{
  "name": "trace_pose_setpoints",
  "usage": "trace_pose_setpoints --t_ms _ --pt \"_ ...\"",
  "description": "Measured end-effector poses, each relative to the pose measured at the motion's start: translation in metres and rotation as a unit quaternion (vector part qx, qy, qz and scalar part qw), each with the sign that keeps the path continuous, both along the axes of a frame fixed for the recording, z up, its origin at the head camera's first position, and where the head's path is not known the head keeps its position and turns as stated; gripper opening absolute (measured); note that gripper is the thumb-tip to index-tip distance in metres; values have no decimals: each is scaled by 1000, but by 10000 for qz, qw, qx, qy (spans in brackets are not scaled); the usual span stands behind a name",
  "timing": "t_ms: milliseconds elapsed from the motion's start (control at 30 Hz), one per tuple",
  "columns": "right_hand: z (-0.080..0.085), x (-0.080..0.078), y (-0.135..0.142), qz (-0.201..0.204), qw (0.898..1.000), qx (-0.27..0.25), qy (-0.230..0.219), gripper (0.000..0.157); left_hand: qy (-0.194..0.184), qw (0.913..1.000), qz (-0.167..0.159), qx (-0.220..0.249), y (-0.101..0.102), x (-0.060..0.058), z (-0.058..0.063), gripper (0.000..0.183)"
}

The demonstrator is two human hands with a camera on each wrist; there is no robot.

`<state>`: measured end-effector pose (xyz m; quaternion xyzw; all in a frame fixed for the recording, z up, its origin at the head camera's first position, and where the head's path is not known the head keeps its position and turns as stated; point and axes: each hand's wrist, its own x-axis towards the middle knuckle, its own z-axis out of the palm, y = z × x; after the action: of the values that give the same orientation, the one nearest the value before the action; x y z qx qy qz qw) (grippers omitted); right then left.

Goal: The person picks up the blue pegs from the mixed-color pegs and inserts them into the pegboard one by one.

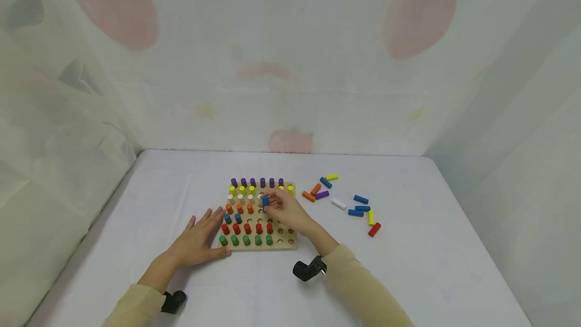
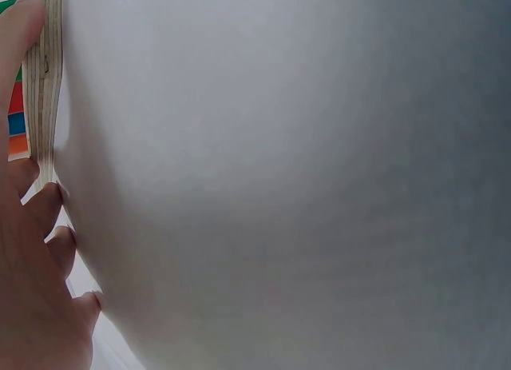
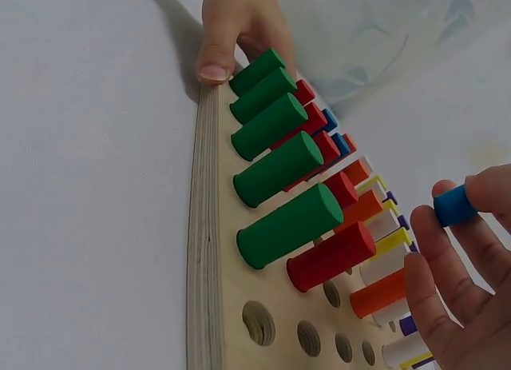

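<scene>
A wooden peg board (image 1: 288, 247) lies on the table with rows of purple, yellow, white, orange, blue, red and green pegs (image 1: 246, 239) standing in its holes. My right hand (image 1: 290, 212) pinches a blue peg (image 3: 455, 205) between thumb and fingertips, above the middle of the board. Short of it, the blue row holds two blue pegs (image 1: 238, 218) at its left end. My left hand (image 1: 195, 242) lies with spread fingers along the board's left side. Its thumb (image 3: 214, 66) touches the front left corner in the right wrist view.
Right of the board, loose pegs are scattered: orange ones (image 1: 308, 196), a purple one (image 1: 322, 195), a white one (image 1: 338, 204), several blue ones (image 1: 361, 199), yellow ones (image 1: 370, 218) and a red one (image 1: 374, 229). Bare holes (image 3: 309, 338) show at the board's right side.
</scene>
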<state>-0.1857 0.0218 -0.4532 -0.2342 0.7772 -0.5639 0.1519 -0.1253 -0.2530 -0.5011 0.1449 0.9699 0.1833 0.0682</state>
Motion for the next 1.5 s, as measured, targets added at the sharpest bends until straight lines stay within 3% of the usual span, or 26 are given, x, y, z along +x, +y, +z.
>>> trace_pose_setpoints --t_ms 200,333,600,867,1500 --pt "6 2 -7 -14 9998 146 155 24 35 10000 -23 5 1 1 1 105" --pt "-2 -2 -13 -6 9989 316 335 24 44 10000 -22 -20 2 1 3 105" --pt "-5 -1 -20 -43 9975 683 168 27 56 10000 -2 -20 2 1 2 106" --pt "-9 0 -26 261 9963 794 223 27 91 10000 -8 -7 2 0 1 105" --pt "-15 -1 -37 361 9750 1674 1416 22 122 9999 -49 -22 1 -1 -1 105"
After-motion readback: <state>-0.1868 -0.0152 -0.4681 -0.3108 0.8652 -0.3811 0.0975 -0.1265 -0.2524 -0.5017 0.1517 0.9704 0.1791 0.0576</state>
